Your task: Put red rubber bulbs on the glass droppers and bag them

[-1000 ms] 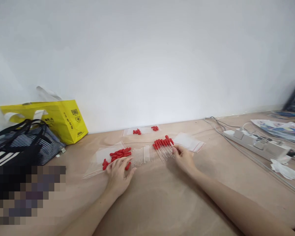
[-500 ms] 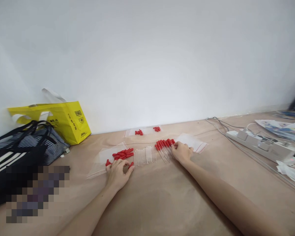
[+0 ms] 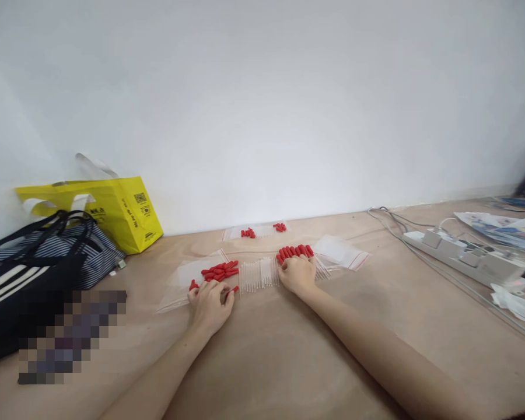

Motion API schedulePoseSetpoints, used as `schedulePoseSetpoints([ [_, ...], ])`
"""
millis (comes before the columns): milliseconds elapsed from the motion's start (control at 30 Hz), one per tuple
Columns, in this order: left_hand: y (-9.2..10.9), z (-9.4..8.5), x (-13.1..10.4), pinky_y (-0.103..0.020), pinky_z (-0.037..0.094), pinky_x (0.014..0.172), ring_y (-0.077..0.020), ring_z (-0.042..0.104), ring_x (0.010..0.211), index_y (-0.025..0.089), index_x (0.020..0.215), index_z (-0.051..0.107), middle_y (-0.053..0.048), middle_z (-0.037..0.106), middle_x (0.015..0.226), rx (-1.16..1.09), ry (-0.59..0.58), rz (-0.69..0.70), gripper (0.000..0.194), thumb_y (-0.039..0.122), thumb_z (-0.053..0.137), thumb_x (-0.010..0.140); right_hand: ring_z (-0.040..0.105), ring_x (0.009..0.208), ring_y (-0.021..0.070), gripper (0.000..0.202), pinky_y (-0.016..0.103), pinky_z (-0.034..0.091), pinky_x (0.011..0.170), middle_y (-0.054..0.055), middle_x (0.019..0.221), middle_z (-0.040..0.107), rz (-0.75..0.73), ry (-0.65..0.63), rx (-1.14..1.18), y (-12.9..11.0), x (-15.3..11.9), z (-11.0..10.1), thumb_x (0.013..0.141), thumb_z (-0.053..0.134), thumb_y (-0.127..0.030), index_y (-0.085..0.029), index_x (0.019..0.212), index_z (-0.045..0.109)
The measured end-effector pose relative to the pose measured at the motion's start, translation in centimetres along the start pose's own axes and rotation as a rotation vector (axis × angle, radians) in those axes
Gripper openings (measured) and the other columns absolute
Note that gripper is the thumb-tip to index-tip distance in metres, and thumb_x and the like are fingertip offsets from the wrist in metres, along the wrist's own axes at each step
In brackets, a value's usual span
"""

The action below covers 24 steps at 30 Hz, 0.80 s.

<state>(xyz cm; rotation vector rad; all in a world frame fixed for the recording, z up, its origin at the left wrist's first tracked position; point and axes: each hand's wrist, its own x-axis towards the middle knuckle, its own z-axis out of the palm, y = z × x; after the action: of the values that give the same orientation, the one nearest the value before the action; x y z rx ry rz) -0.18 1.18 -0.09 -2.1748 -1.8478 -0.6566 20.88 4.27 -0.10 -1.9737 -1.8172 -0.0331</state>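
My left hand (image 3: 212,304) is at the left, fingers curled, with a small red tapered piece (image 3: 235,289) pinched at its thumb and index tips. Just beyond it, a pile of red pieces (image 3: 219,270) lies on a clear zip bag (image 3: 188,273). A row of thin, clear-whitish sticks (image 3: 259,274) lies between my hands. At the right end of that row my right hand (image 3: 300,274) is closed, its fingertips hidden, so what they hold cannot be made out. Behind it, red-capped sticks (image 3: 295,251) lie side by side, their thin ends partly covered by the hand.
A second clear bag (image 3: 339,252) lies right of the capped sticks. Near the wall another bag (image 3: 234,233) carries small red pieces (image 3: 248,233). A yellow bag (image 3: 135,216) and dark bag (image 3: 30,297) stand left. A power strip (image 3: 459,256) with cables is right.
My right hand has moved left, from the right end of the red-capped sticks to their left end by the clear sticks. My left hand stays almost in place with the red piece.
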Motion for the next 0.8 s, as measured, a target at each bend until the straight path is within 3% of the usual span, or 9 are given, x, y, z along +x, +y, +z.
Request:
schedulePoseSetpoints([
  [167, -0.2, 0.3, -0.1, -0.039, 0.028, 0.075, -0.0218, 0.053, 0.083, 0.022, 0.068, 0.059, -0.001, 0.062, 0.075, 0.005, -0.002, 0.014, 0.015, 0.029, 0.047, 0.072, 0.052, 0.086, 0.0252, 0.025, 0.04, 0.021, 0.079, 0.014, 0.084, 0.064, 0.097, -0.107, -0.05, -1.8, 1.7, 0.5, 0.074, 0.046, -0.03, -0.014, 0.076, 0.065],
  [467, -0.2, 0.0, -0.1, -0.04, 0.027, 0.074, -0.023, 0.052, 0.084, 0.02, 0.068, 0.056, -0.003, 0.061, 0.076, 0.014, 0.005, -0.004, 0.013, 0.026, 0.046, 0.072, 0.057, 0.081, 0.026, 0.017, 0.04, 0.022, 0.078, 0.013, 0.079, 0.065, 0.139, -0.209, -0.067, -2.6, 3.0, 0.4, 0.067, 0.053, -0.021, -0.013, 0.076, 0.064],
  [667, 0.8, -1.0, -0.8, -0.04, 0.025, 0.078, -0.0213, 0.052, 0.083, 0.02, 0.073, 0.053, -0.002, 0.062, 0.078, -0.066, 0.043, 0.121, 0.01, 0.024, 0.044, 0.075, 0.053, 0.09, 0.0261, 0.02, 0.038, 0.024, 0.078, 0.014, 0.089, 0.062, -0.013, -0.153, -0.028, -1.6, 1.5, -1.4, 0.076, 0.044, -0.024, -0.012, 0.08, 0.06],
  [800, 2.2, -1.4, -2.0, -0.038, 0.025, 0.079, -0.0189, 0.052, 0.079, 0.021, 0.074, 0.054, -0.001, 0.061, 0.076, -0.182, -0.035, 0.317, 0.011, 0.022, 0.043, 0.076, 0.053, 0.084, 0.0155, 0.017, 0.029, 0.027, 0.076, 0.005, 0.09, 0.061, -0.249, -0.148, 0.073, 1.7, -1.5, -2.5, 0.083, 0.039, -0.024, -0.016, 0.086, 0.054],
])
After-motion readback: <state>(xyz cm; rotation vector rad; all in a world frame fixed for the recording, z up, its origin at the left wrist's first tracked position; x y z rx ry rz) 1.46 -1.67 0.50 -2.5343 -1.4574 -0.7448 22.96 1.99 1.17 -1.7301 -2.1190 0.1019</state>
